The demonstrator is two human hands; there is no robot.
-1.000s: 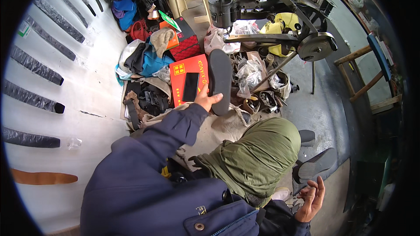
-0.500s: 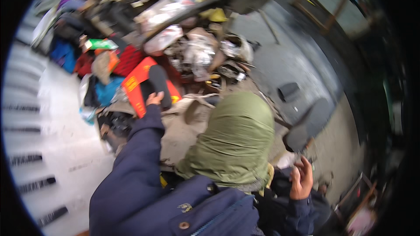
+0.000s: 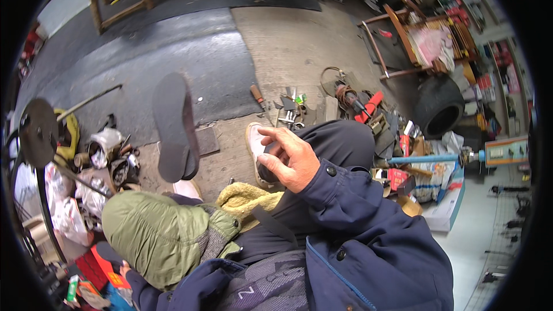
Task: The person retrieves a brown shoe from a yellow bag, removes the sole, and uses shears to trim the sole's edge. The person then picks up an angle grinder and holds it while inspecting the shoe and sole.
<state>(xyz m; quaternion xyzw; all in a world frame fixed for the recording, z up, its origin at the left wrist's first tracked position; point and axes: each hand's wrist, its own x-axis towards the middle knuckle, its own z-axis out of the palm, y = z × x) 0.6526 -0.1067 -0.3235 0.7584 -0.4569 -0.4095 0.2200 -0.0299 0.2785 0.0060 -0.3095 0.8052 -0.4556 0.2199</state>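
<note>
At the lower left my left hand [image 3: 124,268], partly hidden by the olive padded garment [image 3: 155,233], is closed on the edge of a dark grey shoe sole [image 3: 109,254]. Under that sole lies an orange-red sheet [image 3: 115,278]. My right hand [image 3: 292,160] is raised in front of my right knee, its fingers loosely bent and apart, holding nothing visible. A pair of larger dark grey shoe soles [image 3: 174,124], one over the other, stands beyond the garment, to the left of my right hand and apart from it.
A screwdriver [image 3: 258,95] and several metal tools [image 3: 291,106] lie on the floor ahead. To the right are a black roll [image 3: 439,105], a wooden chair [image 3: 403,34] and a blue pole [image 3: 423,159]. A round metal plate [image 3: 38,129] and plastic bags [image 3: 69,219] crowd the left.
The view has swung to the right, so the soles and garment appear farther left. My right hand has moved away from the larger soles. My left hand still holds its sole.
</note>
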